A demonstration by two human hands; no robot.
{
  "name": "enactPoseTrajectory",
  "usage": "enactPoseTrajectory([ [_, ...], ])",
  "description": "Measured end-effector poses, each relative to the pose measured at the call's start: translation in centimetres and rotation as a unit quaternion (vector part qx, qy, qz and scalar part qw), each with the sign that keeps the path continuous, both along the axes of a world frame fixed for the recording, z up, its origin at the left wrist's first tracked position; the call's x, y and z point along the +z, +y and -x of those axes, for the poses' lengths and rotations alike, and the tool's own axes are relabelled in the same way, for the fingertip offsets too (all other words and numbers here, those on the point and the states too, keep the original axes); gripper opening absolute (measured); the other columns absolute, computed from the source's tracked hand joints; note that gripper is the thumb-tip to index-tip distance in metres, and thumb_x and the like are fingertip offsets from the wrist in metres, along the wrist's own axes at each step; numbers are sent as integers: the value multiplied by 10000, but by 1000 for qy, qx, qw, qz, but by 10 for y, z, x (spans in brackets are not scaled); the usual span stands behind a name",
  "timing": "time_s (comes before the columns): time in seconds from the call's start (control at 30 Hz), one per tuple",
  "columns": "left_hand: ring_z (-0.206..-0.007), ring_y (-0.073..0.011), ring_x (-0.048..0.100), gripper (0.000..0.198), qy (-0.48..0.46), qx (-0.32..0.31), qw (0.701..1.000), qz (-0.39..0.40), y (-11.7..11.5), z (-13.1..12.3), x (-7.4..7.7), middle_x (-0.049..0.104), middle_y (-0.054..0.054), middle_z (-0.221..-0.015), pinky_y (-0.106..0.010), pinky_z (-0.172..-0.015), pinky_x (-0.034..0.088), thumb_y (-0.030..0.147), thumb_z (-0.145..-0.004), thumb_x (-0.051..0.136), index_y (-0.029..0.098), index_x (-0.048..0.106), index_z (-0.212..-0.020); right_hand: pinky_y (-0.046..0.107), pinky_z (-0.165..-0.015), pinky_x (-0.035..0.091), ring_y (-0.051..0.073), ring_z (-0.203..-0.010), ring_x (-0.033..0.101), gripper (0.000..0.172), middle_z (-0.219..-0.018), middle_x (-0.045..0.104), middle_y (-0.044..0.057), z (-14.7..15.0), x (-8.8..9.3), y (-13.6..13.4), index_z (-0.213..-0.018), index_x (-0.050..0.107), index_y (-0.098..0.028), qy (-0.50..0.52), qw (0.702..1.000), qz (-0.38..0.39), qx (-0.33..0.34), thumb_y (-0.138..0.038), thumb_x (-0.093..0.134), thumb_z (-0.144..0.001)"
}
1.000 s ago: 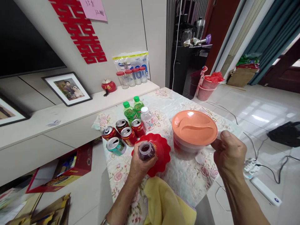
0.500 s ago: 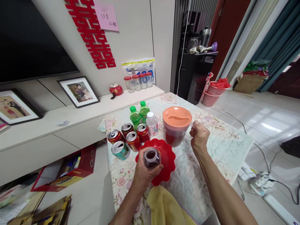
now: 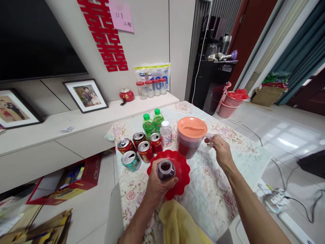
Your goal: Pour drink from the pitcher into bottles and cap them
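Note:
My left hand (image 3: 157, 185) is closed round a clear open bottle (image 3: 166, 176) of dark liquid, its mouth tipped up towards me. The bottle is above a red scalloped bowl (image 3: 181, 171). Behind the bowl stands a clear pitcher (image 3: 188, 146) with an orange lid (image 3: 192, 127) and dark red liquid inside. My right hand (image 3: 221, 149) is at the pitcher's clear handle (image 3: 209, 138), with loosened fingers and the fingertips beside or touching it. Left of the pitcher is a small clear bottle (image 3: 166, 138) with a white cap.
Several opened drink cans (image 3: 145, 152) and two green-capped bottles (image 3: 148, 126) stand on the flowered tablecloth (image 3: 132, 189). A yellow cloth (image 3: 179, 223) lies at the near edge. Red-lidded jars (image 3: 149, 89) line the cabinet. Cables and a power strip (image 3: 296, 225) are on the floor at right.
My right hand has loosened from a fist at the pitcher's handle and shifted slightly right. The pitcher and my left hand with its bottle stay almost in place; the view has turned slightly.

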State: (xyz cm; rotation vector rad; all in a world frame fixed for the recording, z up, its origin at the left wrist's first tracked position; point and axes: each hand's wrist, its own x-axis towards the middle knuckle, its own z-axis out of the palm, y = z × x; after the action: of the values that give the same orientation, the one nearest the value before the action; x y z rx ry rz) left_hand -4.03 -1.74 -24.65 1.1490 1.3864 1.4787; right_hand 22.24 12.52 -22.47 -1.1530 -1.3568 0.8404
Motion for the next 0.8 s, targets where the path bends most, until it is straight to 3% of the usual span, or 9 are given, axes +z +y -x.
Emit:
enactPoseTrajectory([
  [0.1, -1024, -278, 721, 690, 0, -6, 1000, 8, 0, 0, 0, 719, -74, -1111, -450, -947, 573, 390, -634, 926, 208, 544, -1179, 396, -846, 601, 201, -968, 684, 411, -1110, 689, 64, -38, 1, -24, -1192, 665, -163, -99, 993, 58, -33, -546, 602, -1057],
  [0.27, -1026, -260, 718, 690, 5, -1, 1000, 1, 1, 0, 0, 712, -62, -1123, -446, -970, 567, 370, -636, 937, 213, 550, -1186, 349, -773, 586, 156, -810, 648, 346, -973, 676, 23, -79, -16, -84, -1072, 681, -164, -285, 945, 154, -43, -502, 702, -1004],
  [0.4, -1007, -253, 722, 682, 0, 7, 1000, 1, 0, -2, 2, 719, -54, -1109, -428, -946, 579, 349, -622, 943, 216, 566, -1174, 343, -745, 564, 150, -771, 617, 441, -992, 664, 29, -71, -34, -122, -1165, 673, -180, -367, 915, 166, -19, -578, 700, -977],
  [0.53, -952, -241, 726, 681, -21, 4, 1000, -11, -1, -4, 6, 726, -39, -1072, -388, -886, 596, 319, -589, 948, 220, 582, -1154, 345, -744, 538, 158, -787, 597, 487, -1036, 651, 45, -59, -41, -134, -1174, 676, -198, -395, 908, 138, -1, -637, 661, -963],
  [0.67, -946, -228, 723, 661, -43, -14, 999, -16, -1, -4, 10, 720, -32, -1076, -377, -885, 602, 288, -602, 942, 228, 576, -1148, 326, -630, 500, 151, -658, 557, 520, -915, 638, 40, -52, -33, -128, -1085, 715, -204, -384, 917, 106, 7, -686, 655, -898],
  [0.8, -967, -233, 719, 663, -40, -14, 999, -24, -2, -4, 11, 721, -32, -1092, -387, -908, 599, 287, -588, 951, 236, 580, -1135, 340, -536, 515, 188, -585, 595, 515, -815, 661, 37, -27, -11, -123, -1070, 745, -234, -327, 940, 64, 72, -699, 608, -898],
])
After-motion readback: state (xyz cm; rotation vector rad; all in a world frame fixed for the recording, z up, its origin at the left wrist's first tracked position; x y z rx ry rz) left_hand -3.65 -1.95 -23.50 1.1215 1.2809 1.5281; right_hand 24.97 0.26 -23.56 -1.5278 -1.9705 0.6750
